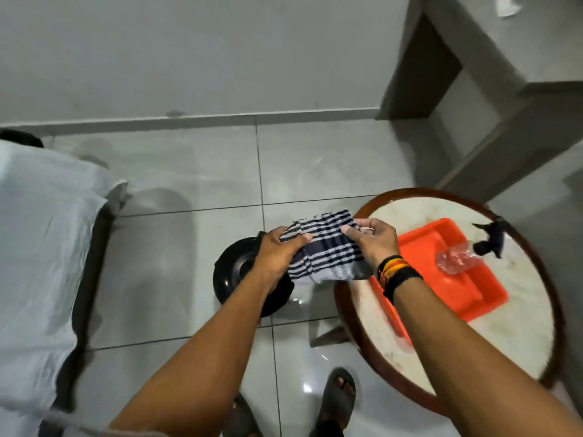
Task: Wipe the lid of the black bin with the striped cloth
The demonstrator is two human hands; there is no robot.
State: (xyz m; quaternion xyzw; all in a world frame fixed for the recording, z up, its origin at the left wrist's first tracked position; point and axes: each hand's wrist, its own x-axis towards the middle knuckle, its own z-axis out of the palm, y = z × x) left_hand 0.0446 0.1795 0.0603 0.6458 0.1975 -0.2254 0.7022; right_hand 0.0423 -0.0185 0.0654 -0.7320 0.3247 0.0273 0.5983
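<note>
A blue-and-white striped cloth (328, 247) hangs bunched in the air between both hands. My left hand (277, 250) grips its left end, my right hand (373, 242) grips its right end. Below them on the tiled floor stands the round black bin (230, 275); its glossy lid faces up and my left hand and forearm cover its right part. The cloth is above the bin and does not touch the lid.
A round marble-topped table (520, 323) with a wooden rim stands at the right, holding an orange tray (473, 291) and a clear spray bottle (463, 260). A bed with white sheet (41, 247) fills the left. My sandalled feet (337, 395) are below.
</note>
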